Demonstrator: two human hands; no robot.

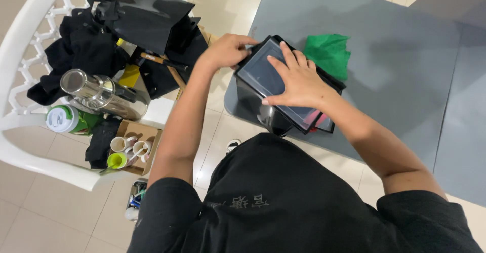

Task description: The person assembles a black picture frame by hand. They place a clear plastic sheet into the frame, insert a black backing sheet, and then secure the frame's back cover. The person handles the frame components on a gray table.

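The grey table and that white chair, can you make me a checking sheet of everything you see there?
Surface: grey table, mostly bare; its near-left corner holds the work.
Job's things: black box at the table corner, with a flat dark-framed panel lying on top.
Clutter: green cloth behind the box; white chair piled with black clothes, a black bag, a shiny steel flask, a green-and-white container and a cardboard tray of small cups.
Hands: left hand grips the panel's far-left corner; right hand presses flat on the panel, fingers spread.
Cables: nothing seen.
Surroundings: pale tiled floor.
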